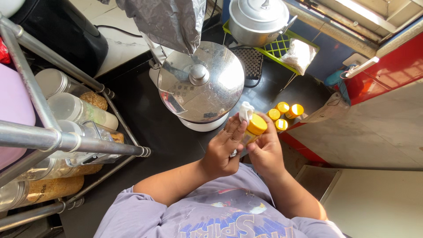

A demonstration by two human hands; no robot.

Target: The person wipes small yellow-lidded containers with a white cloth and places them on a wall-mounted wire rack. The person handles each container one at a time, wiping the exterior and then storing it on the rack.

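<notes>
My right hand (265, 152) grips a small jar with a yellow lid (255, 126) just above the dark counter (150, 119). My left hand (224, 147) presses a white cloth (245, 111) against the jar's side near the lid. Both hands are close together in front of my chest. Three more small yellow-lidded jars (284, 114) stand on the counter just beyond my right hand.
A large pot with a shiny steel lid (200, 83) stands ahead of my hands. A metal rack (53, 141) with several storage jars is at left. A steel pot (257, 20) rests on a green tray at the back. A grey bag (169, 22) hangs above.
</notes>
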